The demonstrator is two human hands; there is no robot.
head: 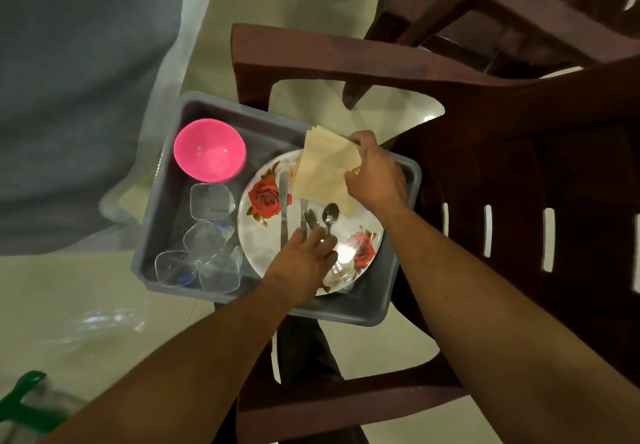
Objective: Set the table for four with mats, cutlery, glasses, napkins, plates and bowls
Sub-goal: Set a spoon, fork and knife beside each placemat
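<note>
Beige napkins lie on a rose-patterned plate inside a grey tub, pinched at their edge by the right hand. The left hand curls around the handles of a fork and spoon; a knife lies alongside. A pink bowl and clear glasses share the tub, which sits on a brown chair.

Both forearms are bare, with no sleeves showing.
</note>
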